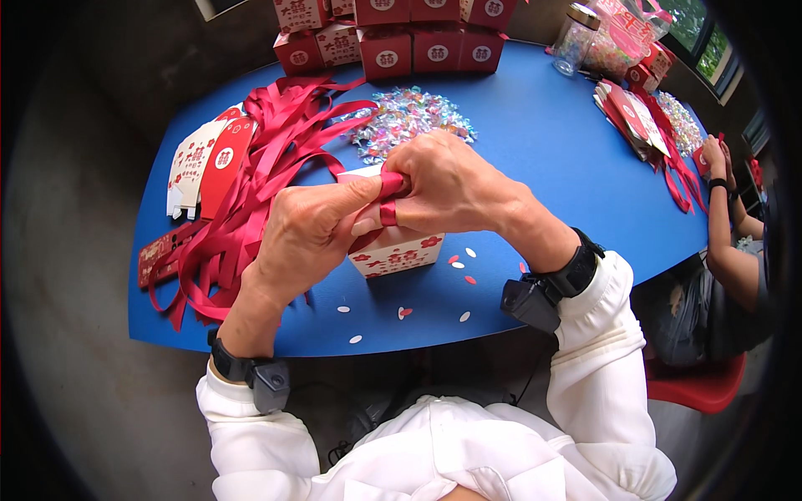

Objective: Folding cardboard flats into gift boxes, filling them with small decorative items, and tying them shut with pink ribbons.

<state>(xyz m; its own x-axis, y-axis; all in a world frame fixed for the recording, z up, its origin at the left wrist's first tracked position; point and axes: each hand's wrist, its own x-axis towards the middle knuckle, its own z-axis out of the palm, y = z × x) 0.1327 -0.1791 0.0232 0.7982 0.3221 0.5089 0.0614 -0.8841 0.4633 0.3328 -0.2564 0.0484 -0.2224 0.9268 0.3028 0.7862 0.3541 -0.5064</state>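
Observation:
A small white gift box (401, 257) with red flowers and red characters stands on the blue table in front of me. Over its top, my left hand (322, 213) and my right hand (443, 185) meet, both closed on a dark red ribbon (389, 214). The ribbon loops around the fingers and thumbs above the box. Fingers cover most of the box's top and whatever knot or fold lies there. Left of my left hand lies a heap of loose red ribbons (271, 167). A pile of shiny wrapped candies (409, 121) sits just beyond my right hand.
Flat red and white box blanks (205, 163) lie at the left. Finished red boxes (426, 50) are stacked at the back. A clear jar (576, 40) stands at the far right. Small oval paper bits (465, 316) dot the near table. A co-worker's arm (720, 217) is at the right edge.

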